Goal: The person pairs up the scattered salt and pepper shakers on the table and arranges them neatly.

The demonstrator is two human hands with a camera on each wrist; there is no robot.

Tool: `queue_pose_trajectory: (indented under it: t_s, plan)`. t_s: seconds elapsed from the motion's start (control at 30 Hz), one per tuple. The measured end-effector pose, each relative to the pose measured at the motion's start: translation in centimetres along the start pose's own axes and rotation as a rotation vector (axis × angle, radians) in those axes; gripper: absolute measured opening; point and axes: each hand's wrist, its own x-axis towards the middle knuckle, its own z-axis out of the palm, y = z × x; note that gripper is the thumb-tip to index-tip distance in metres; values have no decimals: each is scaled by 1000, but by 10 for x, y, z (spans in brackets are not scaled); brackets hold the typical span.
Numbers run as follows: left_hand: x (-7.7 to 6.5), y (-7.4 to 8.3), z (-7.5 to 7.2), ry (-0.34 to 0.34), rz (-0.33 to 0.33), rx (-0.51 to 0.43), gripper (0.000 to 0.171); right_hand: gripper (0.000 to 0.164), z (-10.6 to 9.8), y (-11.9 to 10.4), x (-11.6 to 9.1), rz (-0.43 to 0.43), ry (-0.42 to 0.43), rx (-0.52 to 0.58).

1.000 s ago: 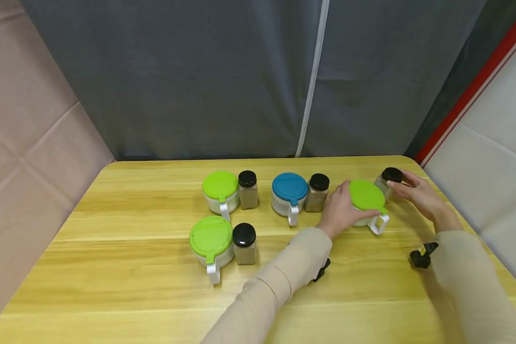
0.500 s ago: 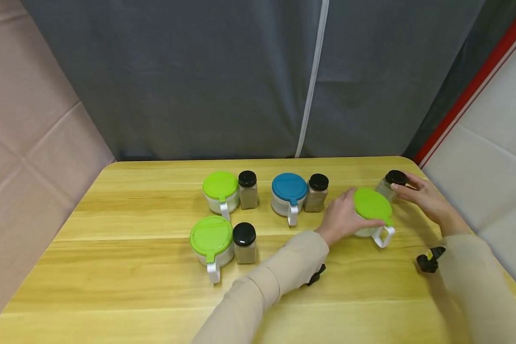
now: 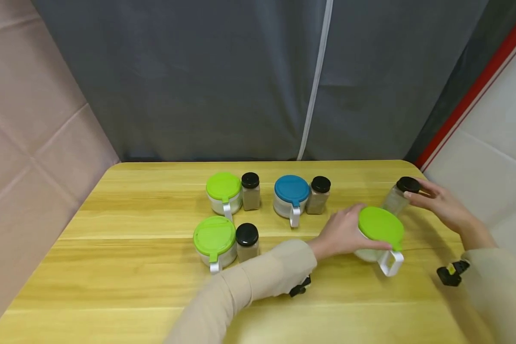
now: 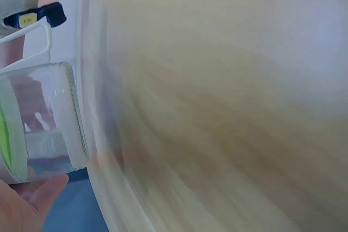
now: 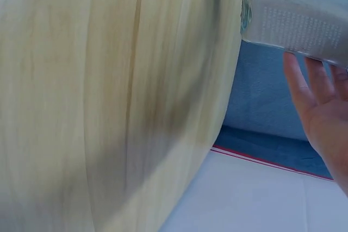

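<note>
My left hand (image 3: 341, 231) grips a clear seasoning jar with a green lid (image 3: 381, 225) and a white handle, at the right of the table. In the left wrist view, the clear body of this jar (image 4: 46, 118) shows above the fingers. My right hand (image 3: 449, 205) holds a square glass spice bottle (image 3: 396, 200) with a black cap, just behind and right of the jar. The right wrist view shows the fingers under the side of the bottle (image 5: 296, 20), which has printed text. Whether the jar and bottle touch the table is hard to tell.
On the wooden table (image 3: 124, 282) stand a blue-lidded jar (image 3: 291, 188) with a spice bottle (image 3: 318, 196) beside it. Left of these are two green-lidded jars, one back (image 3: 223, 186) and one front (image 3: 215, 236), each beside a black-capped bottle. A grey curtain (image 3: 198, 86) hangs behind.
Both hands have moved toward the right and nearer to me, carrying the green-lidded jar and the spice bottle along. The other jars and bottles stay in place; the head view has shifted slightly.
</note>
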Motion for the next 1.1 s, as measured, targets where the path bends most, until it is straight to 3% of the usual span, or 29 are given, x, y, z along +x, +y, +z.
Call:
queue_pose_trajectory:
  t_s: [0.37, 0.57, 0.77, 0.93, 1.1]
  plan:
    - [-31, -5, -15, -66, 85, 17, 87, 69, 1, -13, -16, -47, -32, -65]
    - [-51, -12, -24, -82, 125, 4, 87, 68, 6, -21, -26, -65, -40, -155]
    - [-66, -22, -35, -104, 160, 10, 89, 56, 15, -24, -35, -190, -3, -206]
    - [-75, -29, -46, -123, 174, -5, 88, 46, 23, -31, -41, -288, -34, -127]
    - [-85, -37, -56, -144, 170, -12, 89, 46, 31, -36, -43, -400, -106, -47]
